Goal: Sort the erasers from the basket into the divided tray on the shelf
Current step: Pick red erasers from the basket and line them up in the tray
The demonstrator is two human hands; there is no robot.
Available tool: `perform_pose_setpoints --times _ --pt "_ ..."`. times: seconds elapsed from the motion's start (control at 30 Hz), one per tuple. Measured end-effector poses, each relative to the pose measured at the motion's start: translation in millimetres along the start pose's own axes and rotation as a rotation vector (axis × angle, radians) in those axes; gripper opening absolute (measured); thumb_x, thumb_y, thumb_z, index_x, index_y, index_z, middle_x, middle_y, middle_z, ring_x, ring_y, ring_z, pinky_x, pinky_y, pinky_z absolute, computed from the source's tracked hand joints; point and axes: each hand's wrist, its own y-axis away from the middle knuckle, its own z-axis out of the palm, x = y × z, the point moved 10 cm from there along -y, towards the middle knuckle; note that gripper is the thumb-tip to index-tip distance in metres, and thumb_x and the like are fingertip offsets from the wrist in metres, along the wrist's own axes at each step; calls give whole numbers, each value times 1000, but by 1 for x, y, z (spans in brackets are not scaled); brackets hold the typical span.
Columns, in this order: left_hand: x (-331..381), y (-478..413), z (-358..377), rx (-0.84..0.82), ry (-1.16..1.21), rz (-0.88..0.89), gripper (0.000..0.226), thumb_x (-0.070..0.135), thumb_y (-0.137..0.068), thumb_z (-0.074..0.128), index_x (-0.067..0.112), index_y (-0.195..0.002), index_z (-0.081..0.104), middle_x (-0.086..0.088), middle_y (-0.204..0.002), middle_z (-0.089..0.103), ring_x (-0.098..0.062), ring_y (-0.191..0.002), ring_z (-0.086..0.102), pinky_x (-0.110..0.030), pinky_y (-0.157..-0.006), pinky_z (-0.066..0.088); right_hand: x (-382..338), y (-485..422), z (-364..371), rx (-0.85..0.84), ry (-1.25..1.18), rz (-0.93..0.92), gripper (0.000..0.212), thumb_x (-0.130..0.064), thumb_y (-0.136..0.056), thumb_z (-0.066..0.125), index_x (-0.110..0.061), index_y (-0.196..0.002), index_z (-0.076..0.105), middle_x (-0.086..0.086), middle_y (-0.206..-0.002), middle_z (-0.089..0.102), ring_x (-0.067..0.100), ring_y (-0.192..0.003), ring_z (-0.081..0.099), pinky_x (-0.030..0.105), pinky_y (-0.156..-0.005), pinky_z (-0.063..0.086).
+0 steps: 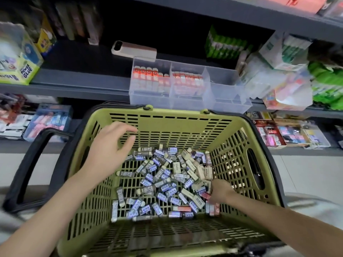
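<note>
Head view, sorting at the shelf. Left hand hovers over the left side of the green basket, palm down, fingers loosely spread and holding nothing. Right hand reaches down to the basket floor at the right, its fingers curled into the loose erasers; whether it has hold of any cannot be told, as the fingertips are hidden by the back of the hand. The erasers lie in a jumbled single heap on the slotted floor (mostly grey and blue sleeves, some cream, a few red near the right hand). The clear divided tray stands at the front edge of the grey shelf, just beyond the basket's far rim; its left and middle compartments hold upright rows of orange-sleeved erasers. A pale flat device lies behind the tray
</note>
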Motion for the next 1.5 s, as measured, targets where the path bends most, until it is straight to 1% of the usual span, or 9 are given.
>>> perform_pose_setpoints --times 0.27,0.4,0.57,0.73,0.83,0.97,1.17,1.3,1.5 --pt "-2 -1 10 -83 -74 1 20 16 -92 57 16 -110 66 1 -115 61 -21 -110 51 -39 -95 40 -8 4 8 -32 259 -186 62 -19 -71 78 -10 -122 45 4 -115 59 24 -110 56 28 -87 51" --pt "-4 1 20 -135 29 -33 19 16 -91 57 20 -109 65 11 -110 57 -7 -97 53 -27 -89 42 -12 6 -5 -6 222 -231 30 -10 -76 72 -12 -103 59 -1 -105 61 16 -104 59 26 -89 52" --pt "9 24 91 -572 198 -152 19 24 -94 53 24 -112 60 18 -103 58 -1 -99 57 -10 -78 46 -46 45 -67 -119 -475 -437 21 -12 -75 75 -13 -93 65 6 -94 67 11 -81 62 25 -79 52" --pt "42 65 158 -928 591 -376 27 35 -97 45 20 -117 54 -3 -106 66 -12 -88 67 -25 -75 56 -98 87 -90 -251 -1086 -685 28 5 -74 70 -7 -98 65 7 -91 72 18 -80 69 22 -69 54" --pt "33 69 161 -849 708 -526 18 25 -100 43 15 -110 54 -6 -82 63 -7 -57 61 -16 -50 46 -86 64 -67 -388 -1190 -513 37 9 -74 65 -5 -109 62 11 -103 71 22 -89 70 25 -76 56" --pt "14 64 157 -769 666 -605 9 22 -101 43 26 -105 50 -3 -80 62 -6 -55 57 -17 -49 42 -9 18 -11 -181 -336 -40 13 -14 -87 61 -5 -96 58 14 -113 65 6 -53 59 11 -53 49" --pt "18 59 159 -739 828 -662 18 26 -98 49 22 -114 56 -5 -93 68 -10 -70 63 -22 -62 50 11 4 48 -135 -773 179 67 -29 -83 68 -10 -139 35 15 -133 51 28 -112 56 37 -89 53" --pt "18 55 157 -702 856 -653 22 25 -99 47 17 -118 56 -6 -94 67 -10 -70 62 -22 -61 48 4 -1 39 14 -760 142 29 -33 -83 69 -11 -99 57 2 -85 60 15 -73 58 34 -82 55" --pt "9 48 154 -616 917 -702 19 22 -99 49 13 -112 58 -5 -88 65 -13 -71 59 -21 -56 47 -10 1 38 -112 -773 118 43 -16 -69 81 0 -103 60 12 -98 68 18 -86 65 28 -81 55"
